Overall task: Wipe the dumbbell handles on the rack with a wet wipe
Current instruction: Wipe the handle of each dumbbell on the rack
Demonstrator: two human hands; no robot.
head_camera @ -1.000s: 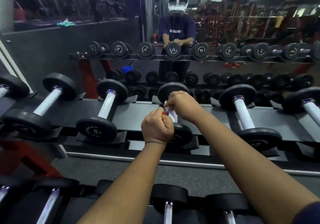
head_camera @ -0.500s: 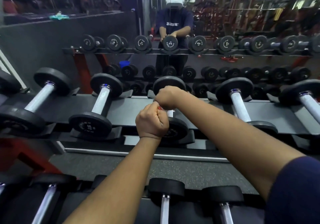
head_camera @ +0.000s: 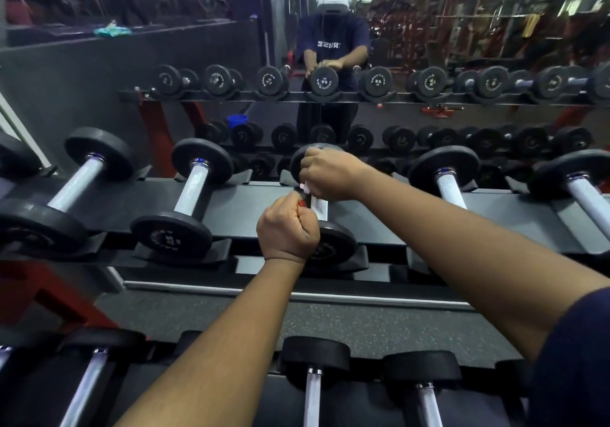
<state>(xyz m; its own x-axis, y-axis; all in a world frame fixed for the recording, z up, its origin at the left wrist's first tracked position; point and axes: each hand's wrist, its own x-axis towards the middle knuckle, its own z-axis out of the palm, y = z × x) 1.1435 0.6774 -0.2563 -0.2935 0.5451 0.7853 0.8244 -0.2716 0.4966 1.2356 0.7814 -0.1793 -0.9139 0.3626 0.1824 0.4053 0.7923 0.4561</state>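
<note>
Fingers of the right hand (head_camera: 330,176) are curling round the far end of the handle (head_camera: 319,207), pressing a white wipe (head_camera: 305,188) against it, one corner poking out below the fist. Fingers of the left hand (head_camera: 287,232) are clenching tight beside the handle's near end; what they are gripping, I cannot tell. The dumbbell (head_camera: 336,245) is lying across the rack (head_camera: 251,205), between its neighbours.
</note>
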